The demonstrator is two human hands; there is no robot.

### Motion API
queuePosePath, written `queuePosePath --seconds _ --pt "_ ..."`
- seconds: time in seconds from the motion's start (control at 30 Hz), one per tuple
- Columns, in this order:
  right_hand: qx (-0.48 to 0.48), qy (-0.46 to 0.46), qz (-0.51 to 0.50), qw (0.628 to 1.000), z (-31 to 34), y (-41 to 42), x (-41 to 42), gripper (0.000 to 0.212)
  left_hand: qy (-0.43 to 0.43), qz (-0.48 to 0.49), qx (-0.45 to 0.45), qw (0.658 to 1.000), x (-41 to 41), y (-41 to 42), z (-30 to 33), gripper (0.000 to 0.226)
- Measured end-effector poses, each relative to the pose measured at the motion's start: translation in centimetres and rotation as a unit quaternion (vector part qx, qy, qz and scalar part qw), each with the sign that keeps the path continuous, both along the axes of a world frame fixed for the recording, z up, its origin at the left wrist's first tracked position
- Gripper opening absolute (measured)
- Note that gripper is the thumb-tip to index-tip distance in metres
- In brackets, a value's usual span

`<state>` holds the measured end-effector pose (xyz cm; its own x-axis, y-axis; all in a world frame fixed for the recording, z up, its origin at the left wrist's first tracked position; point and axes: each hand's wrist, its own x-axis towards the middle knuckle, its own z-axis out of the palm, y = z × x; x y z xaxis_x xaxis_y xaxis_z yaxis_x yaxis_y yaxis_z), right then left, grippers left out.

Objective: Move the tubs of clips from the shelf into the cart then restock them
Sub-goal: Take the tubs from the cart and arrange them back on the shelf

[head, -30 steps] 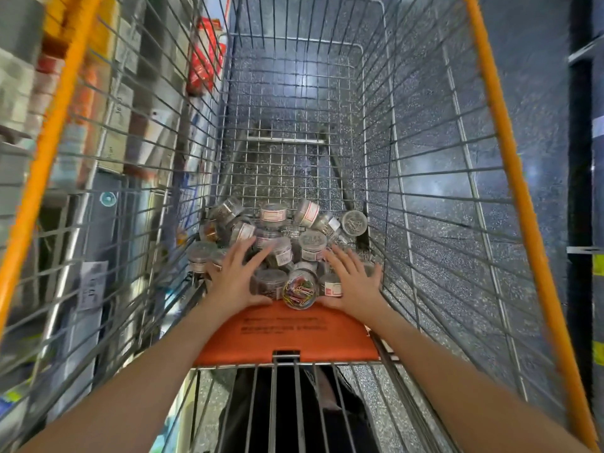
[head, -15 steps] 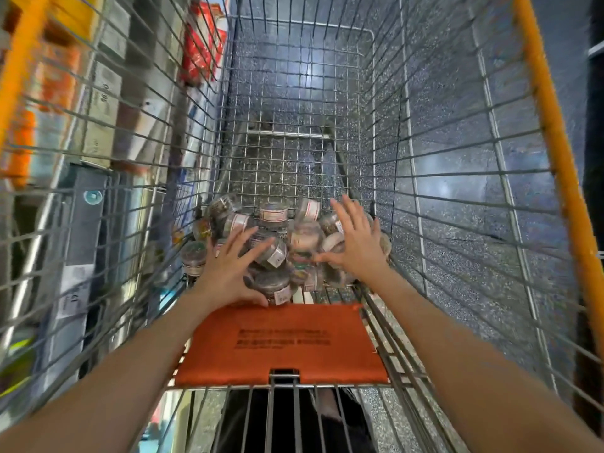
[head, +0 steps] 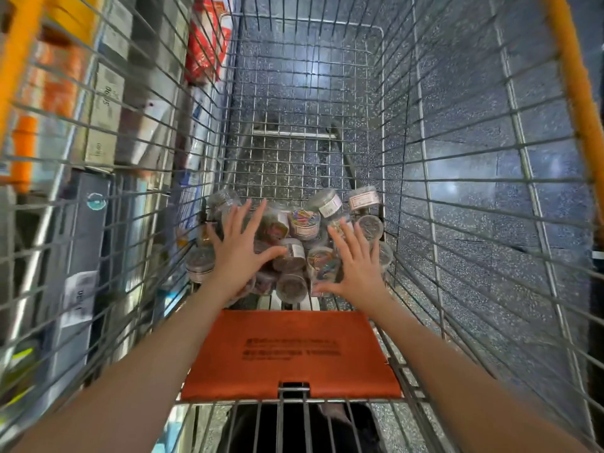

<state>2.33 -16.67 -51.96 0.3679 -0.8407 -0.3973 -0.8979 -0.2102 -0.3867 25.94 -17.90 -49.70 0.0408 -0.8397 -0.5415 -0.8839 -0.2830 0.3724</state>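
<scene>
Head view: the small round clear-plastic tubs of clips (head: 304,223), capped with lids and white labels, lie in a loose heap on the floor of the wire-mesh shopping cart (head: 457,158), bunched at the near end just beyond the orange plastic child-seat flap (head: 291,354). They are tipped every way, some on their sides, some lid-up, which suggests they were put in with no care for order; the cart's wire walls keep them from rolling off. 1 tub near the middle shows bright coloured clips; the others look grey or dark.

The left hand (head: 238,253) is spread wide, fingers straight, lying over the left part of the heap. The right hand (head: 356,263) is likewise splayed, over the right part. Neither curls round a tub; whether the palms press on the lids or hover just above I cannot tell. Both arms reach over the flap, likely to gather or corral the pile from 2 sides at once.

The shelf with boxed goods (head: 104,103) stands beyond the cart's left wall, so restocking has probably not begun.
</scene>
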Motion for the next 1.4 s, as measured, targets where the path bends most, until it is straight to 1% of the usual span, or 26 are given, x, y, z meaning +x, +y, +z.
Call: queuePosePath --seconds 0.07,0.17,0.23,0.33,0.4,0.47,0.57,0.67,0.7,0.83,0.93,1.0,1.07,1.13,1.2,1.3,1.4 --pt "0.017 -0.001 -0.016 1.0 -0.8 -0.1 0.0 0.118 -0.032 -0.034 -0.022 0.999 -0.2 0.4 0.4 0.092" --pt "0.021 -0.017 -0.029 0.999 -1.4 -1.0 0.3 0.121 -0.069 -0.105 -0.099 0.987 -0.2 2.6 0.7 0.091" --pt "0.007 -0.027 -0.046 0.999 -1.9 -1.6 0.2 0.122 -0.088 -0.112 -0.087 0.986 -0.1 4.4 0.4 0.093" --pt "0.023 -0.026 -0.097 0.995 -2.0 -3.3 -0.2 0.127 -0.113 -0.103 -0.057 0.987 -0.4 6.1 0.0 0.096" --pt "0.027 -0.012 -0.1 0.995 -1.8 -4.8 -0.4 0.125 -0.111 -0.1 -0.042 0.988 -0.7 6.1 -0.3 0.098" --pt "0.024 -0.002 -0.077 0.997 -1.6 -5.7 -0.6 0.125 -0.113 -0.094 -0.025 0.989 -1.0 5.6 -0.6 0.1" --pt "0.022 -0.004 -0.06 0.998 -1.6 -6.6 -0.5 0.122 -0.12 -0.125 -0.07 0.982 -1.8 5.0 -1.2 0.104" --pt "0.005 -0.02 -0.034 0.999 -1.8 -7.4 0.0 0.119 -0.127 -0.166 -0.095 0.973 -3.1 4.5 -2.3 0.104" --pt "0.009 -0.025 -0.039 0.999 -1.9 -7.7 0.3 0.117 -0.124 -0.162 -0.099 0.974 -3.5 4.3 -2.4 0.101" --pt "0.001 -0.072 -0.118 0.99 -2.1 -9.2 1.8 0.111 -0.121 -0.151 -0.108 0.975 -4.0 4.1 -3.3 0.095" --pt "-0.02 -0.098 -0.121 0.988 -1.7 -9.7 2.6 0.105 -0.124 -0.165 -0.113 0.972 -3.2 3.0 -3.7 0.096" --pt "-0.036 -0.11 -0.123 0.986 -1.5 -8.8 2.3 0.106 -0.128 -0.171 -0.097 0.972 -2.7 1.6 -3.8 0.097" --pt "-0.042 -0.091 -0.11 0.989 -1.2 -7.5 1.6 0.108 -0.124 -0.157 -0.084 0.976 -2.2 -0.1 -3.9 0.099" --pt "-0.016 -0.047 -0.094 0.994 -1.2 -5.9 0.8 0.108 -0.115 -0.129 -0.062 0.983 -1.9 -1.8 -3.7 0.102" --pt "0.01 -0.004 -0.092 0.996 -1.2 -4.6 0.2 0.107 -0.112 -0.112 -0.045 0.986 -1.8 -3.2 -3.7 0.099" --pt "0.048 0.044 -0.102 0.993 -2.1 -3.8 -0.1 0.107 -0.1 -0.089 -0.054 0.99 -1.6 -4.5 -3.8 0.092" --pt "0.058 0.072 -0.064 0.994 -2.8 -4.3 0.2 0.105 -0.091 -0.052 -0.062 0.993 -1.1 -4.7 -3.8 0.087"
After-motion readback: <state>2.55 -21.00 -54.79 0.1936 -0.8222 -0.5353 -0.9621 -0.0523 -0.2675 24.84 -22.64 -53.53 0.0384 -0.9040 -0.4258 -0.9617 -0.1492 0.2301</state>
